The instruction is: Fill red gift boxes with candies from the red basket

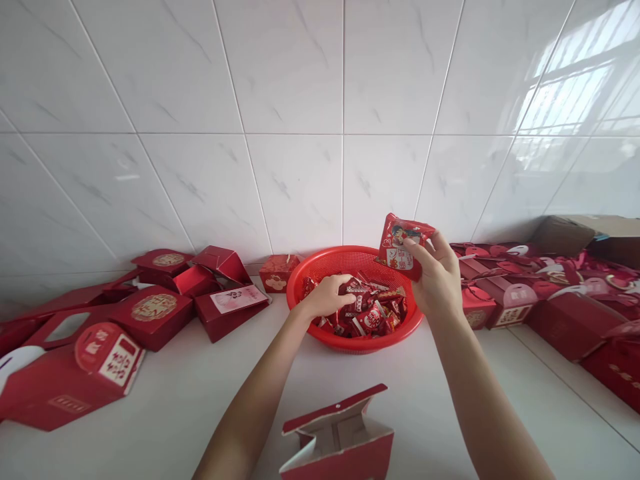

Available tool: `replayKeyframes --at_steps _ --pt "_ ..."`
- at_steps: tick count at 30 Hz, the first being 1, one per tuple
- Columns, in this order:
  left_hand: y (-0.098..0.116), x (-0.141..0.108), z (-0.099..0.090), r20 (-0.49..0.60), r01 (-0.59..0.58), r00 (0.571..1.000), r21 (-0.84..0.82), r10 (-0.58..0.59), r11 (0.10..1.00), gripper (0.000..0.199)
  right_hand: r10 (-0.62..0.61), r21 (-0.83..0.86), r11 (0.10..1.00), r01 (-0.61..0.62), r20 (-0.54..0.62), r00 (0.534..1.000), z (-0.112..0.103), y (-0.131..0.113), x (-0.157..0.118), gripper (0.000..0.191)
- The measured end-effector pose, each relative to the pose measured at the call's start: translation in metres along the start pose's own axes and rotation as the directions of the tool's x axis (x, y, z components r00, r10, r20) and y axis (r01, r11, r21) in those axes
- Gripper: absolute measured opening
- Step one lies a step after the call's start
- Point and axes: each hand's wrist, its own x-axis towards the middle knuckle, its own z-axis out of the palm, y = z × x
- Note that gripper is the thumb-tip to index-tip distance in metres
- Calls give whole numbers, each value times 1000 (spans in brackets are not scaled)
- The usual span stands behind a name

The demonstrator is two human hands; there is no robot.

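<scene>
A red mesh basket (350, 347) in the middle of the counter is filled with wrapped candies (373, 317) in red and dark red. My left hand (327, 297) is inside it on the left side, its fingers closed around a dark red wrapped candy (356, 288). Above the basket's right rim, my right hand (440, 273) pinches a flat red snack packet (397, 247) printed with a cartoon figure and white lettering. In front of the basket, between my forearms, stands an open red gift box (340, 443) with a pale inside; its contents are not visible.
Folded red gift boxes (163, 313) are piled on the left. More red boxes with handles (570, 320) crowd the right side, with a brown carton (570, 233) behind them. A small red box (277, 272) touches the tiled wall (295, 187) behind.
</scene>
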Motion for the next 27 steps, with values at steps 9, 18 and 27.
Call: replayKeyframes --at_steps 9,18,27 --pt "5 3 -1 -199 29 978 -163 -62 986 17 24 21 999 -24 -12 1000 -2 -5 1 23" --pt "2 6 -4 -398 25 907 -271 -136 962 26 -15 6 1000 15 -12 1000 -4 -4 3 21" --pt "-3 8 -3 -483 -112 875 -284 -41 952 23 15 -20 1000 -15 24 1000 -6 -1 4 23"
